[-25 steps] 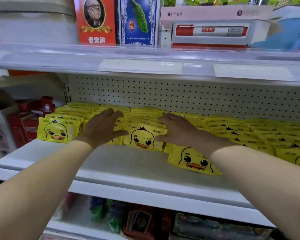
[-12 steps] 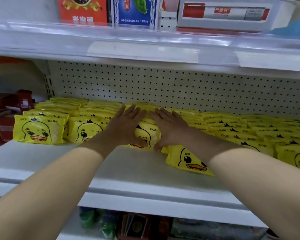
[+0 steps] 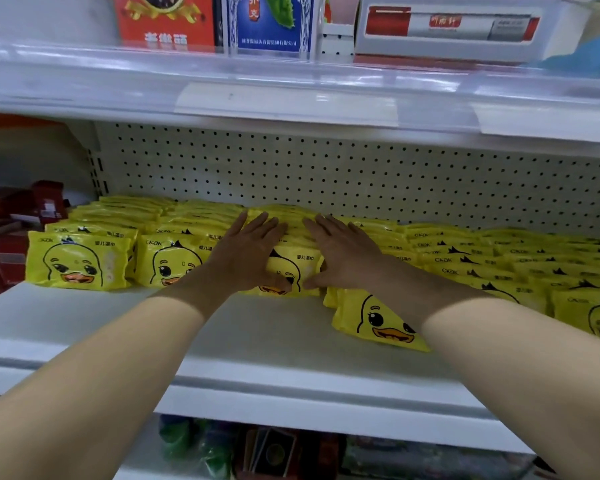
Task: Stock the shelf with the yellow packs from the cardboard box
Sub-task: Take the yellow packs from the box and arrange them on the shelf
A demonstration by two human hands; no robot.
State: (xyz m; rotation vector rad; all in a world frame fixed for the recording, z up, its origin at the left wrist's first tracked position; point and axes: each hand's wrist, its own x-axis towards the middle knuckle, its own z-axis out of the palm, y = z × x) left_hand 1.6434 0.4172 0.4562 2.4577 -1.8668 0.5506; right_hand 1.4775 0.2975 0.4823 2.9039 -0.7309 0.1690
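Rows of yellow duck-face packs [image 3: 80,261] cover the back of the white shelf [image 3: 250,344]. My left hand [image 3: 253,251] and my right hand [image 3: 343,251] lie flat, fingers straight, on either side of one row of packs, pressing the front pack [image 3: 291,271] between them. Another yellow pack [image 3: 374,323] lies tilted on the shelf under my right forearm, in front of the rows. The cardboard box is out of view.
A pegboard wall [image 3: 326,174] backs the shelf. The upper shelf [image 3: 291,98] with boxed goods overhangs close above. Red boxes [image 3: 14,230] stand at the left end. A lower shelf [image 3: 274,452] holds dark goods.
Both hands have come together from apart onto one row of packs and slid slightly further back. The view has moved closer and to the left.
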